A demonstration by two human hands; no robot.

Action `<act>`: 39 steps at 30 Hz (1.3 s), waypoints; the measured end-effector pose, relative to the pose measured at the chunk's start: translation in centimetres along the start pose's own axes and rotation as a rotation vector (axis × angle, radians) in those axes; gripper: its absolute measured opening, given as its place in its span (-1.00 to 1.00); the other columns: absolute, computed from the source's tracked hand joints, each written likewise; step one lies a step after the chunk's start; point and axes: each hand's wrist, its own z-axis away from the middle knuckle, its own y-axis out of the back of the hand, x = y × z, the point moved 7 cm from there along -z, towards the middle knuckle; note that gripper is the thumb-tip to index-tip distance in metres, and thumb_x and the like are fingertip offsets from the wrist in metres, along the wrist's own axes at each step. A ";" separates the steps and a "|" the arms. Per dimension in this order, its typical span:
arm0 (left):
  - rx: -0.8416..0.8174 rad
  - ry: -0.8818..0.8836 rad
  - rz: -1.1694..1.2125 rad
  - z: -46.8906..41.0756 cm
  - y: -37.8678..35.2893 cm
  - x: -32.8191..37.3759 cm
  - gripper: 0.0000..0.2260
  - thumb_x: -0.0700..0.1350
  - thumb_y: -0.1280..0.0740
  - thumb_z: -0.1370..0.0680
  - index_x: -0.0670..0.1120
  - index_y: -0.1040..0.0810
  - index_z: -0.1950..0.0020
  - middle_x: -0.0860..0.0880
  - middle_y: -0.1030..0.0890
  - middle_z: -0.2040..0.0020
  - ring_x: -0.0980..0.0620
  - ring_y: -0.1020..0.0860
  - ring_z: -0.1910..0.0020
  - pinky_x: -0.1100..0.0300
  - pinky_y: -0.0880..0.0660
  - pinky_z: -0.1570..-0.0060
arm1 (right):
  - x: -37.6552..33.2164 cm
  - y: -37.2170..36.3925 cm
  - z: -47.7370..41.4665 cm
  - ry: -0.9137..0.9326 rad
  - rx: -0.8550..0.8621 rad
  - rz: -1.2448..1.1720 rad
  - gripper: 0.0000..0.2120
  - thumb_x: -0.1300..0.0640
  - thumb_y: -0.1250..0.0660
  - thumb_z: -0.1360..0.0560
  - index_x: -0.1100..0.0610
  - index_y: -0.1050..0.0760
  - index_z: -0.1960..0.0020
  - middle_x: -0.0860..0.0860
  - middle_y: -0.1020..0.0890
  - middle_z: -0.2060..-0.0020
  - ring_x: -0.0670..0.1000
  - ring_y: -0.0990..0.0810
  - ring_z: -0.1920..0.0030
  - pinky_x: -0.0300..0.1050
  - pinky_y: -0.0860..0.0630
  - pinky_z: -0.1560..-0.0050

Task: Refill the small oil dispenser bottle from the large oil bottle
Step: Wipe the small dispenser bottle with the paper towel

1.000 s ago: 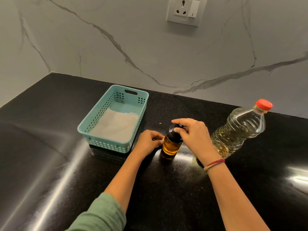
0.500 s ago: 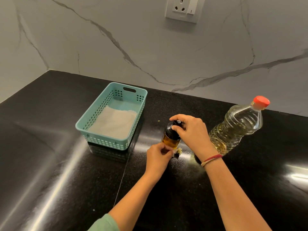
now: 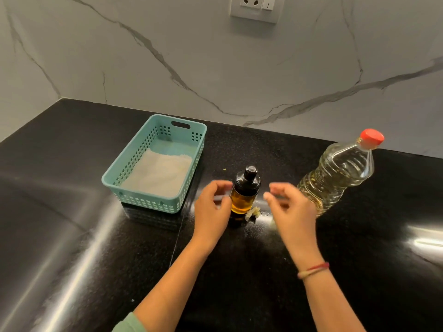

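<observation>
The small oil dispenser bottle (image 3: 245, 200), black-capped, is stood upright on the black counter (image 3: 72, 212) between both hands. The left hand (image 3: 212, 209) is curled just beside it; through blur, a grip cannot be told. The right hand (image 3: 291, 209) is held loosely open, empty, apart. The large oil bottle (image 3: 335, 173), red-capped, is placed right; a teal basket (image 3: 143, 201), left.

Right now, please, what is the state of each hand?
Left hand: open, fingers loosely curled beside the small oil dispenser bottle, gripping nothing.
Right hand: open, holding nothing, apart from that bottle.
</observation>
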 end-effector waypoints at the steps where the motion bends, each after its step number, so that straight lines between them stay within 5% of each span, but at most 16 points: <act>1: -0.041 -0.027 0.030 -0.6 -0.1 0.7 -0.64 -0.32 -0.29 -0.47 0.03 -0.55 -0.18 0.15 -0.58 -0.11 0.38 -0.48 -0.11 0.49 -0.37 -0.05 | 1.5 -1.0 0.9 -0.083 -0.034 0.026 -0.71 0.07 -0.44 -0.43 0.10 -0.54 -0.13 -0.05 -0.62 0.01 -0.18 -0.60 0.12 -0.40 -0.49 0.15; 6: -0.331 -0.103 -0.007 -3.6 -1.7 3.7 -0.46 -0.07 -0.40 -0.44 0.14 -0.39 -0.40 0.18 -0.39 -0.37 0.32 -0.31 -0.32 0.58 -0.21 -0.09 | 5.3 -5.3 2.2 -0.288 -0.137 0.104 -0.63 -0.04 -0.51 -0.34 -0.01 -0.44 -0.04 -0.15 -0.55 0.11 -0.16 -0.58 0.17 -0.35 -0.38 0.27; 10: -0.465 -0.121 -0.110 -5.0 -3.1 4.3 -0.56 0.00 -0.50 -0.44 0.15 -0.52 -0.30 0.17 -0.52 -0.23 0.24 -0.44 -0.21 0.45 -0.32 -0.07 | 5.1 -6.2 1.1 -0.226 -0.094 0.131 -0.79 0.08 -0.50 -0.38 0.02 -0.46 0.15 -0.12 -0.56 0.25 -0.09 -0.57 0.21 -0.22 -0.44 0.18; 14: -0.387 -0.180 -0.175 -5.7 -3.1 4.3 -0.75 -0.07 -0.51 -0.43 0.02 -0.65 -0.09 0.11 -0.66 0.01 0.15 -0.58 -0.05 0.13 -0.53 -0.15 | 4.6 -6.6 1.2 -0.206 -0.086 0.064 -0.82 0.15 -0.50 -0.37 0.00 -0.51 0.30 -0.19 -0.54 0.38 -0.20 -0.54 0.27 -0.33 -0.36 0.24; 18: -0.361 -0.187 -0.180 -5.8 -2.9 4.1 -0.74 -0.06 -0.54 -0.40 0.00 -0.67 -0.07 0.11 -0.68 0.05 0.17 -0.60 -0.02 0.15 -0.54 -0.13 | 3.3 -7.7 1.4 -0.155 -0.059 0.028 -0.88 0.14 -0.48 -0.39 0.02 -0.56 0.28 -0.18 -0.55 0.40 -0.18 -0.50 0.33 -0.40 -0.32 0.30; 22: -0.368 -0.178 -0.176 -6.0 -3.0 3.9 -0.75 -0.04 -0.54 -0.39 0.01 -0.68 -0.05 0.13 -0.68 0.07 0.18 -0.60 -0.01 0.13 -0.55 -0.13 | 3.1 -8.8 1.7 -0.127 0.015 0.039 -0.90 0.11 -0.46 -0.40 0.11 -0.59 0.23 -0.04 -0.65 0.33 -0.05 -0.57 0.29 -0.18 -0.43 0.25; 27: -0.367 -0.185 -0.169 -6.1 -3.1 3.7 -0.76 -0.03 -0.54 -0.39 0.04 -0.67 -0.04 0.13 -0.68 0.07 0.17 -0.61 -0.02 0.10 -0.55 -0.14 | 4.0 -7.7 2.4 -0.134 0.072 -0.054 -0.86 0.17 -0.47 -0.40 0.01 -0.54 0.25 -0.19 -0.58 0.36 -0.21 -0.56 0.27 -0.36 -0.40 0.22; 31: -0.379 -0.187 -0.162 -6.1 -3.2 3.6 -0.77 -0.03 -0.54 -0.40 0.05 -0.66 -0.04 0.13 -0.68 0.06 0.16 -0.60 -0.03 0.12 -0.55 -0.14 | 5.7 -6.4 1.7 -0.151 0.097 -0.068 -0.89 0.27 -0.39 -0.46 0.12 -0.63 0.06 -0.06 -0.66 0.19 -0.16 -0.60 0.13 -0.39 -0.47 0.09; 34: -0.390 -0.188 -0.152 -6.1 -3.2 3.5 -0.77 -0.04 -0.53 -0.41 0.03 -0.66 -0.05 0.12 -0.68 0.05 0.15 -0.60 -0.04 0.12 -0.55 -0.14 | 6.5 -6.4 -0.2 -0.189 0.021 -0.099 -0.84 0.30 -0.36 -0.48 0.16 -0.63 -0.02 -0.05 -0.65 0.13 -0.16 -0.57 0.10 -0.47 -0.43 0.07; 36: -0.402 -0.187 -0.152 -6.1 -3.3 3.5 -0.78 -0.03 -0.53 -0.41 0.05 -0.65 -0.04 0.13 -0.67 0.05 0.15 -0.60 -0.04 0.12 -0.55 -0.14 | 6.7 -6.7 -1.7 -0.191 -0.055 -0.125 -0.82 0.31 -0.35 -0.48 0.14 -0.63 -0.03 -0.03 -0.66 0.11 -0.13 -0.60 0.06 -0.34 -0.47 0.02; 39: -0.409 -0.184 -0.155 -6.2 -3.2 3.4 -0.77 -0.01 -0.53 -0.41 0.08 -0.65 -0.05 0.13 -0.67 0.05 0.17 -0.59 -0.05 0.13 -0.54 -0.16 | 5.8 -7.3 -4.0 -0.173 -0.214 -0.134 -0.76 0.34 -0.31 -0.48 0.03 -0.62 0.08 -0.13 -0.64 0.20 -0.21 -0.58 0.12 -0.35 -0.47 0.09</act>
